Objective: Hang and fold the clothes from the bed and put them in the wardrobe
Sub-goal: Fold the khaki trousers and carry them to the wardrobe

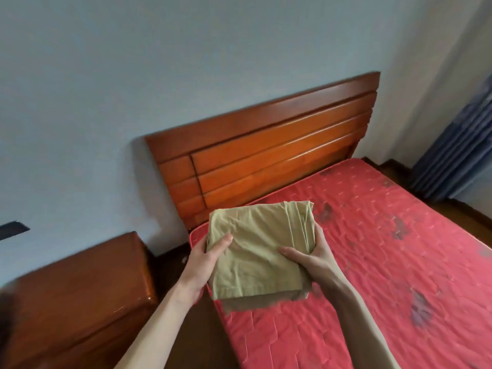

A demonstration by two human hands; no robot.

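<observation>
A folded khaki garment (258, 246) is held in the air above the near left corner of the bed. My left hand (205, 259) grips its left edge, thumb on top and fingers underneath. My right hand (308, 259) grips its right side the same way, thumb lying across the top fold. The bed has a red quilted mattress (372, 249) with dark stains. No other clothes lie on the part of the mattress I can see. The wardrobe is out of view.
A wooden headboard (266, 153) stands against the pale wall. A brown wooden nightstand (80, 294) sits left of the bed, with a narrow gap of dark floor between them. Blue curtains (458, 155) hang at the far right.
</observation>
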